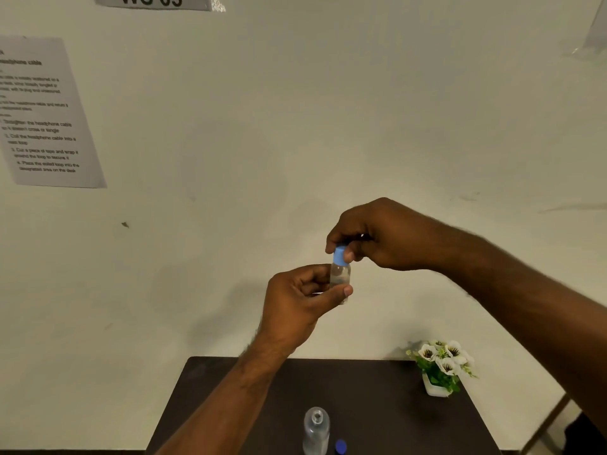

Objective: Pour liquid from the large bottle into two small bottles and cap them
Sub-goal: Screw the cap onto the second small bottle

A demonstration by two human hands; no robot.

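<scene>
A small clear bottle (340,274) is held upright in the air in front of the wall, well above the table. My left hand (297,305) grips its body from the left and below. Its light blue cap (340,256) sits on the neck, and my right hand (377,236) pinches that cap from above. Down on the dark table (230,399), near the bottom edge of the view, stands the large clear bottle (316,430) with its mouth open. A dark blue cap (341,447) lies just right of it. No second small bottle shows.
A small white pot of white flowers (441,367) stands at the table's back right corner. A printed sheet (42,113) and a "WS 05" label (151,1) hang on the pale wall behind. A wooden leg or frame (545,421) shows at the right.
</scene>
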